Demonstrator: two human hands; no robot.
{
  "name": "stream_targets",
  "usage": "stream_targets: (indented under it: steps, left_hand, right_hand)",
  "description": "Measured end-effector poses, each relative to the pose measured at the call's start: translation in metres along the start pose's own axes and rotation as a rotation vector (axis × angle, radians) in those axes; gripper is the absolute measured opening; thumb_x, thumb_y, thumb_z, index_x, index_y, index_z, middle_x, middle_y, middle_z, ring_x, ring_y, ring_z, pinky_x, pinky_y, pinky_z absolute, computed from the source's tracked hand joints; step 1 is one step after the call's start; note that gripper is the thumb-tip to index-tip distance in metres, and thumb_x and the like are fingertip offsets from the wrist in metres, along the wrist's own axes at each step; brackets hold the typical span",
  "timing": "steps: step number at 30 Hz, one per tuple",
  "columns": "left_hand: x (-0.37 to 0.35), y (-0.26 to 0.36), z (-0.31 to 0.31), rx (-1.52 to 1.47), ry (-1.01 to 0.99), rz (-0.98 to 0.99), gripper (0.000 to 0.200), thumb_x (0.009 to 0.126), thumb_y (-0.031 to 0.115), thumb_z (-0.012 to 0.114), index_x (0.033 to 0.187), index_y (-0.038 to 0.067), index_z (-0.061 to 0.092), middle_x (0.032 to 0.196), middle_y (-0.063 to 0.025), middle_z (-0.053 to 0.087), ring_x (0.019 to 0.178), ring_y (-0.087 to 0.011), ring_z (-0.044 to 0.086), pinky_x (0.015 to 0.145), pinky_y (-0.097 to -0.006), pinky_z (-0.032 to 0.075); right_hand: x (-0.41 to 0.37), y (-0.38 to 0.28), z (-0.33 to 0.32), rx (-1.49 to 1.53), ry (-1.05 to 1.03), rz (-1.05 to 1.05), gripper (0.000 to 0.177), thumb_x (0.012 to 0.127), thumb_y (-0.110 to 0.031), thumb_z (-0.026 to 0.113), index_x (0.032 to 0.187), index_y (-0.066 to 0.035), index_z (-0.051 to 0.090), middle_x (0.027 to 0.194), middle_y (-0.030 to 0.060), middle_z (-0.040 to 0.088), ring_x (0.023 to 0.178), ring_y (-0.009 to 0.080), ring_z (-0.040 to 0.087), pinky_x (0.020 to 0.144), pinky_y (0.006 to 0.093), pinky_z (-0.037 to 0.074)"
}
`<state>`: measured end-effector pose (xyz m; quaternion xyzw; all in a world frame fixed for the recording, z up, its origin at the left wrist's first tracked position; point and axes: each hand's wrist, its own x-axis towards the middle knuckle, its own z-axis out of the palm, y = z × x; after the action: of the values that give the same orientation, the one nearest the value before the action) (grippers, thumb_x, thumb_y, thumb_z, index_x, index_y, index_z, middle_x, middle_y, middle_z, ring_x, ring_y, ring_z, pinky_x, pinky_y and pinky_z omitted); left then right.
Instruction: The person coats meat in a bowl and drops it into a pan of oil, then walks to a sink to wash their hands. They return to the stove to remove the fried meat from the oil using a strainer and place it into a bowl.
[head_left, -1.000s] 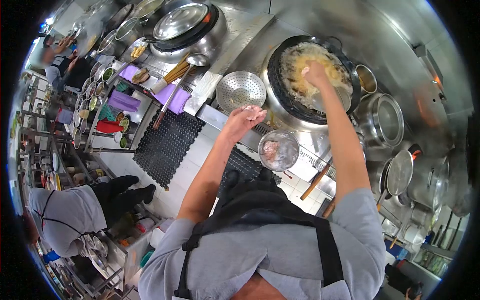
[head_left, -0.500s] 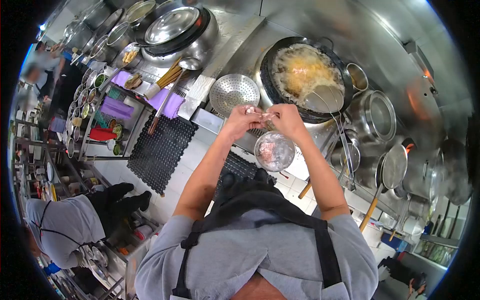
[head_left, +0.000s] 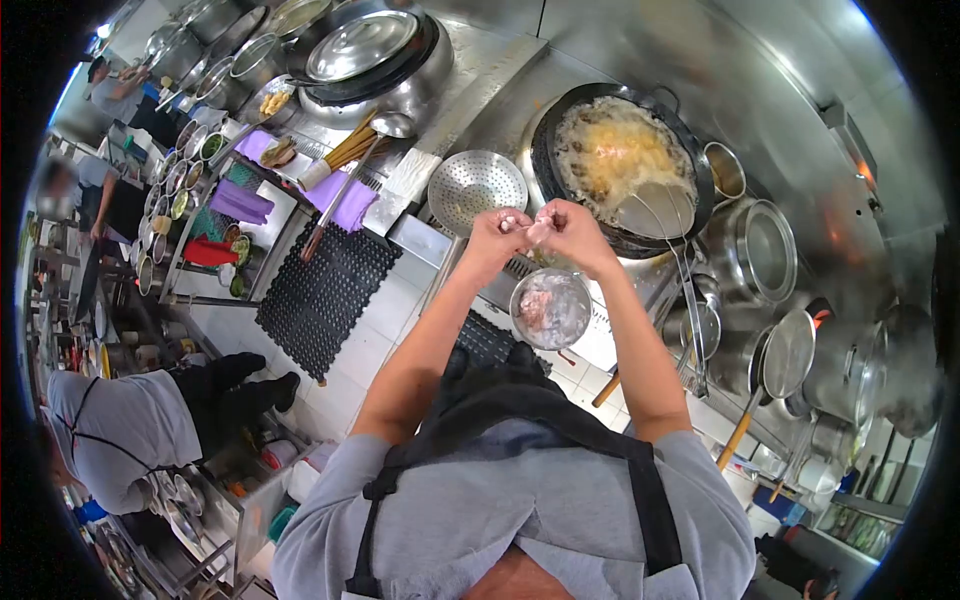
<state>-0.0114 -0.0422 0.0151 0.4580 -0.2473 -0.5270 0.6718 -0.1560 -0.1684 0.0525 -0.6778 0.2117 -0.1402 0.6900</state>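
My left hand [head_left: 497, 242] and my right hand [head_left: 568, 235] meet above a metal bowl [head_left: 568, 318], fingers closed on small pieces of pale pink, floured food [head_left: 537, 230] between them. More pink floured food [head_left: 535, 308] lies in the bowl, close to my body. Just beyond my hands, a black wok [head_left: 546, 150] holds bubbling oil with golden food in it. A wire-handled strainer [head_left: 655, 210] rests at the wok's near right side. To the left of the wok is a perforated metal ladle [head_left: 477, 190].
A large lidded pot [head_left: 362, 46] stands at the upper left, with a ladle [head_left: 392, 124] near purple cloths [head_left: 342, 200]. Strainers [head_left: 789, 354] and pots line the right. Co-workers [head_left: 135, 430] are at the left. A black mat [head_left: 325, 300] covers part of the floor.
The view has shifted slightly. My fingertips have drawn closer together around the food. The co-workers at the far left have changed posture, and a long handle now shows beside the perforated ladle.
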Motion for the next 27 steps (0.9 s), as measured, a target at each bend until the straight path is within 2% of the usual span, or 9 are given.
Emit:
stream_targets:
  steps: [2,6,10,13,16,18,20,22,27]
  left_hand:
    - [-0.001,-0.005,0.001,0.101,-0.011,0.044,0.010,0.086,0.001,0.068,0.095,0.000,0.065,0.085,-0.0024,0.063,0.071,-0.0103,0.058,0.066,-0.0248,0.047]
    - [-0.002,-0.009,-0.013,-0.238,0.074,-0.067,0.022,0.088,0.003,0.067,0.108,-0.005,0.061,0.095,-0.0101,0.066,0.083,-0.0209,0.067,0.077,-0.0315,0.055]
    - [-0.017,0.003,-0.015,-0.276,0.003,-0.128,0.034,0.089,-0.001,0.062,0.121,-0.010,0.054,0.105,-0.0189,0.068,0.100,-0.0355,0.069,0.093,-0.0405,0.057]
    - [-0.028,0.019,-0.009,-0.218,-0.025,-0.138,0.035,0.090,-0.003,0.061,0.123,-0.010,0.053,0.109,-0.0207,0.068,0.105,-0.0388,0.068,0.094,-0.0420,0.058]
    - [-0.029,0.014,-0.013,-0.290,-0.006,-0.162,0.030,0.090,-0.002,0.062,0.119,-0.008,0.056,0.109,-0.0200,0.068,0.103,-0.0366,0.069,0.092,-0.0416,0.059]
    - [-0.023,0.006,-0.016,-0.339,-0.002,-0.140,0.025,0.091,-0.001,0.063,0.114,-0.008,0.059,0.109,-0.0189,0.068,0.099,-0.0336,0.070,0.091,-0.0413,0.059]
    - [-0.015,-0.001,-0.011,-0.351,-0.002,-0.095,0.020,0.090,-0.001,0.064,0.109,-0.007,0.062,0.108,-0.0173,0.068,0.094,-0.0299,0.071,0.089,-0.0409,0.060]
    - [-0.009,-0.003,-0.010,-0.314,-0.038,-0.122,0.016,0.090,-0.001,0.064,0.106,-0.006,0.063,0.106,-0.0152,0.069,0.092,-0.0256,0.070,0.087,-0.0398,0.060]
    - [0.004,-0.015,-0.007,-0.008,-0.074,-0.160,0.018,0.088,-0.002,0.064,0.105,-0.006,0.063,0.102,-0.0107,0.068,0.094,-0.0198,0.068,0.084,-0.0377,0.061]
  right_hand:
    - [0.000,0.005,0.003,-0.315,0.072,-0.094,0.004,0.089,-0.003,0.066,0.089,-0.001,0.062,0.079,0.0031,0.066,0.062,0.0097,0.060,0.053,0.0254,0.046]
    - [0.022,-0.021,-0.041,-0.015,0.248,0.018,0.018,0.084,-0.001,0.067,0.101,0.002,0.069,0.079,0.0075,0.070,0.057,0.0123,0.063,0.051,0.0282,0.049]
    - [0.079,-0.024,-0.112,-0.971,0.414,0.101,0.031,0.085,-0.006,0.068,0.114,0.003,0.070,0.096,0.0161,0.074,0.079,0.0255,0.072,0.077,0.0354,0.058]
    - [0.096,-0.017,-0.141,-1.156,0.478,-0.062,0.037,0.082,-0.025,0.075,0.110,-0.001,0.073,0.096,0.0188,0.074,0.085,0.0276,0.073,0.083,0.0363,0.055]
    - [0.062,-0.063,-0.105,-1.189,0.480,-0.311,0.035,0.082,-0.014,0.075,0.113,0.000,0.071,0.106,0.0193,0.073,0.092,0.0314,0.071,0.086,0.0373,0.055]
    - [0.018,-0.078,-0.043,-0.794,0.290,-0.080,0.038,0.080,-0.014,0.075,0.115,0.000,0.070,0.111,0.0209,0.071,0.096,0.0312,0.071,0.088,0.0388,0.054]
    - [-0.015,-0.065,0.007,-0.792,0.113,-0.080,0.036,0.080,-0.015,0.074,0.113,0.000,0.070,0.104,0.0209,0.070,0.088,0.0338,0.069,0.080,0.0365,0.055]
    - [-0.027,-0.043,0.034,-0.842,0.111,-0.266,0.034,0.079,-0.014,0.074,0.110,-0.001,0.071,0.094,0.0197,0.069,0.079,0.0337,0.068,0.075,0.0385,0.053]
    - [-0.038,-0.010,0.026,-0.818,0.284,-0.176,0.027,0.077,-0.008,0.069,0.103,-0.001,0.070,0.089,0.0217,0.067,0.082,0.0393,0.065,0.076,0.0452,0.051]
